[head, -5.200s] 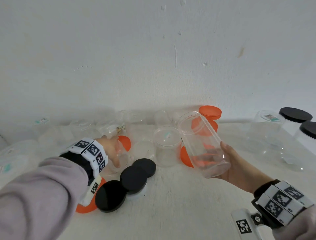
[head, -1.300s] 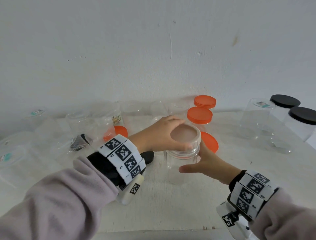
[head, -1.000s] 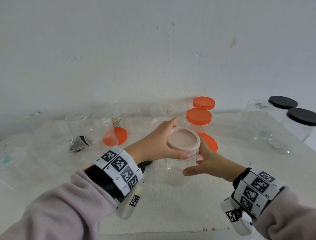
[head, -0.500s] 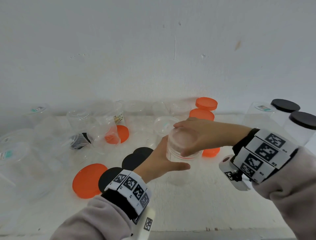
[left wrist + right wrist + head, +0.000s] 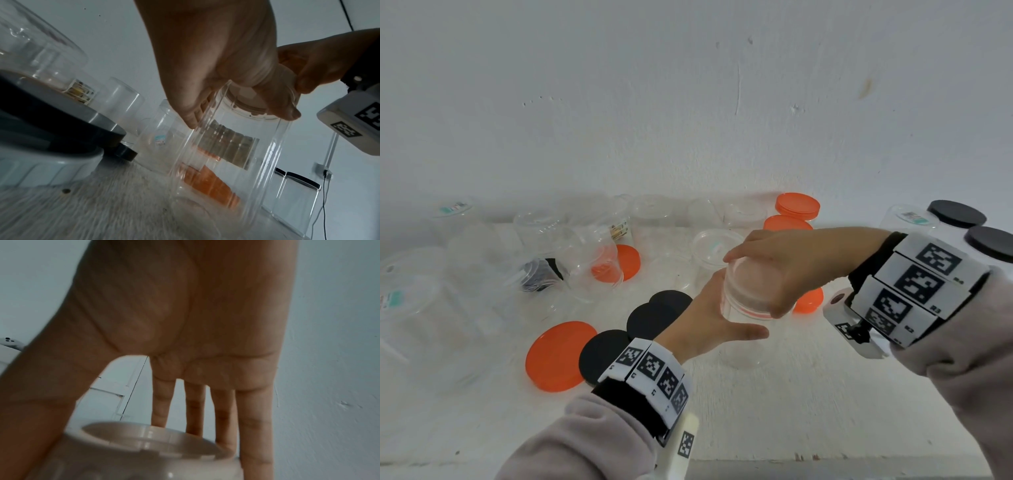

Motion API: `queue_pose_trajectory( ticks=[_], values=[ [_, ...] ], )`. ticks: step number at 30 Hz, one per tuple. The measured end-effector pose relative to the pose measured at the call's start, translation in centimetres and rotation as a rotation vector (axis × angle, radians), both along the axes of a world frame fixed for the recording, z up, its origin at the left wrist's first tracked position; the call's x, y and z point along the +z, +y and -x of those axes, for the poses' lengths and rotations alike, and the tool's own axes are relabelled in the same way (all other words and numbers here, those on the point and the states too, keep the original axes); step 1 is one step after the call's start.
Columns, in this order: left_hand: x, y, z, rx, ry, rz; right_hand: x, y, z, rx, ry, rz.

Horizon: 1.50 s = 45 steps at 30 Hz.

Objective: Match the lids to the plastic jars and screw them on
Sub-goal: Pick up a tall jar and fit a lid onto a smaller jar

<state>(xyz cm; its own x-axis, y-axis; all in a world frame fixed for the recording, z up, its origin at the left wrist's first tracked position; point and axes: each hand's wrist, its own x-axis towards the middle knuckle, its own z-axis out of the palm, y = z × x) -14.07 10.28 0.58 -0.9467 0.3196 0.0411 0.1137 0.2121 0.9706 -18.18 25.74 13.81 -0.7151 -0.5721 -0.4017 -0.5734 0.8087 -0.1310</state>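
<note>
A clear plastic jar (image 5: 746, 342) stands upright on the white table, a little right of centre. A clear lid (image 5: 739, 284) sits on its mouth. My right hand (image 5: 774, 274) reaches in from the right and grips the lid from above, thumb on the near rim and fingers over the far rim. My left hand (image 5: 705, 322) holds the jar's body from the left, thumb across the front. In the left wrist view my left hand (image 5: 205, 65) wraps the jar (image 5: 236, 154) just under the lid (image 5: 246, 110). The right wrist view shows fingers (image 5: 255, 426) reaching down around the lid (image 5: 154, 449).
An orange lid (image 5: 560, 354) and black lids (image 5: 654, 317) lie left of the jar. Orange-lidded jars (image 5: 797, 206) stand at the back, black-lidded jars (image 5: 957, 214) at the far right. Several open clear jars (image 5: 592, 263) crowd the left and back. The table's front edge (image 5: 722, 462) is near.
Within the last second the hands swapped: my left hand left the lid for the jar's side, my right hand went from the side onto the lid. The last half second shows little difference.
</note>
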Motion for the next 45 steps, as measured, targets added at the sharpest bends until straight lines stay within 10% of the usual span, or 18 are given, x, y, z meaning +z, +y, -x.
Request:
queue_pose_trajectory(
  ticks=[45],
  values=[
    [-0.1, 0.0, -0.1, 0.007, 0.042, 0.015, -0.5, -0.6, -0.1, -0.136, -0.01, -0.037]
  ],
)
